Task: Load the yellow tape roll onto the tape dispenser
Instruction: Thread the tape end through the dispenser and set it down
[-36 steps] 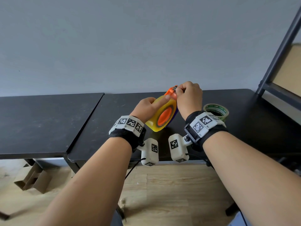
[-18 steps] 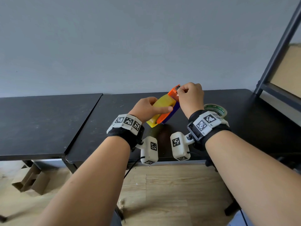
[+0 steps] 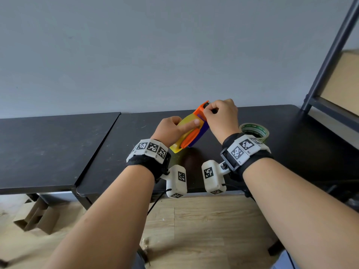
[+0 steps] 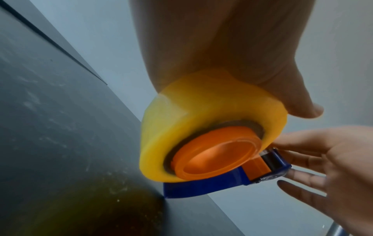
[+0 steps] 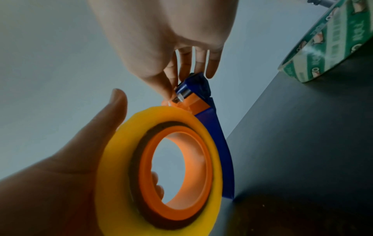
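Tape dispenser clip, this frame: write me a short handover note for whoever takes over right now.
Left hand: grips the yellow tape roll, index finger laid along its side.
Right hand: pinches at the roller end of the tape dispenser, apparently on the tape's free end.
Position: the roll sits on the dispenser's orange hub; the blue frame's lower tip touches the black table. A green tape roll lies to the right.
Done: roll seated on the hub.
Left: probably feeding the tape end over the roller, then setting the dispenser down.
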A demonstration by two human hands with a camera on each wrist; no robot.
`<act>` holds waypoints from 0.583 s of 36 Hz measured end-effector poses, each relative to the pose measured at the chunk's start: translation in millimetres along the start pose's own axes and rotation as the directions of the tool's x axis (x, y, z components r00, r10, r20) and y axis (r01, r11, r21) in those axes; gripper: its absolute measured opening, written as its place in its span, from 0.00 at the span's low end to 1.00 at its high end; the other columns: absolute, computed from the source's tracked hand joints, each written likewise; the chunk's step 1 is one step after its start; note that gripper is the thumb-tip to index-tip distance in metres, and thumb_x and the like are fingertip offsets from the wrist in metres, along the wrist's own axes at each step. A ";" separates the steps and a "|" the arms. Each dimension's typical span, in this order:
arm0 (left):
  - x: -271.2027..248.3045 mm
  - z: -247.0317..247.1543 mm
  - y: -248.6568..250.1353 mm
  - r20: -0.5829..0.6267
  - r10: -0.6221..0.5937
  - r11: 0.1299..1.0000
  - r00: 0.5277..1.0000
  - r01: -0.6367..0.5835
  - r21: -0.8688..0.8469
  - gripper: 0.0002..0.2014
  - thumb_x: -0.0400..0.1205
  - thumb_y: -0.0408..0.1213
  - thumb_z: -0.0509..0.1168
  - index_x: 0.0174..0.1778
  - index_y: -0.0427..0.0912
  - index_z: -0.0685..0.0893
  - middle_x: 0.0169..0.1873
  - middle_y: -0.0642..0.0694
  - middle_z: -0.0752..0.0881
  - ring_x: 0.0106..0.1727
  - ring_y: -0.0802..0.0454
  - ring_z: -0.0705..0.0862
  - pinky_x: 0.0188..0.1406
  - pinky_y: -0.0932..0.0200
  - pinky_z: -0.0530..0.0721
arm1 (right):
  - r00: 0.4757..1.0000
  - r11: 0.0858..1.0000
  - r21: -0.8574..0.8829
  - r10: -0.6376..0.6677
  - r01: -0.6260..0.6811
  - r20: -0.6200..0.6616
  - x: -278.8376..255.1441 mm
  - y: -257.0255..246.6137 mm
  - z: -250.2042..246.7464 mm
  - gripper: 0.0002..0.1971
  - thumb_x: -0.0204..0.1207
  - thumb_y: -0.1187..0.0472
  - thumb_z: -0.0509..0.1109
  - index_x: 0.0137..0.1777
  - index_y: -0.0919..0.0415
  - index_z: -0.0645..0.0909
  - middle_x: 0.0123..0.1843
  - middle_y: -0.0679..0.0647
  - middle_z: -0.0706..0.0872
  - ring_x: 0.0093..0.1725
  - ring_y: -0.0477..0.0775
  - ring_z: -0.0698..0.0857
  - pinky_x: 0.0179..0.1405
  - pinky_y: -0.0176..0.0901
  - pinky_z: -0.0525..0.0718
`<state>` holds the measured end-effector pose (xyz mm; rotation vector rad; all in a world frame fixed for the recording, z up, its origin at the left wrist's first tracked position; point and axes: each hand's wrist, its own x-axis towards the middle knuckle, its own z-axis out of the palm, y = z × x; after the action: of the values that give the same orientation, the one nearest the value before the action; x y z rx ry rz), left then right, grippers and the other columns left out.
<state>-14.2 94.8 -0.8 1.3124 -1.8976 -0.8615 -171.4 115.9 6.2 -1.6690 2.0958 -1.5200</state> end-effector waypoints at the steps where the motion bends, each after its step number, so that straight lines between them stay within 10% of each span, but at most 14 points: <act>1: -0.2 0.1 0.0 -0.001 0.002 1.000 1.000 -0.002 0.007 0.29 0.77 0.62 0.67 0.46 0.33 0.85 0.35 0.45 0.81 0.32 0.53 0.77 0.33 0.62 0.72 | 1.000 1.000 0.001 -0.002 0.002 0.001 -0.7 -0.7 -0.1 0.07 0.77 0.59 0.69 0.45 0.58 0.88 0.58 0.60 0.79 0.61 0.62 0.78 0.60 0.52 0.80; 17: -2.8 2.3 -1.9 -0.015 0.005 1.000 1.000 -0.005 -0.021 0.27 0.76 0.63 0.68 0.41 0.37 0.83 0.33 0.47 0.80 0.31 0.55 0.77 0.30 0.63 0.71 | 0.999 0.999 0.027 0.043 -0.042 -0.025 -3.0 -2.3 0.5 0.05 0.72 0.65 0.70 0.35 0.60 0.83 0.54 0.60 0.81 0.54 0.60 0.82 0.50 0.47 0.80; 21: -3.4 6.6 -2.0 -0.011 0.000 1.000 1.000 0.000 -0.026 0.26 0.76 0.63 0.68 0.41 0.38 0.83 0.34 0.47 0.82 0.32 0.56 0.79 0.30 0.64 0.73 | 0.989 0.987 0.080 0.145 -0.142 -0.034 2.6 0.5 -0.9 0.14 0.69 0.66 0.67 0.24 0.59 0.68 0.34 0.57 0.79 0.36 0.58 0.76 0.33 0.45 0.71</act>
<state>-17.6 98.5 -6.7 1.2986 -1.8717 -0.8743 -173.4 114.5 7.6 -1.4399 2.0964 -1.5808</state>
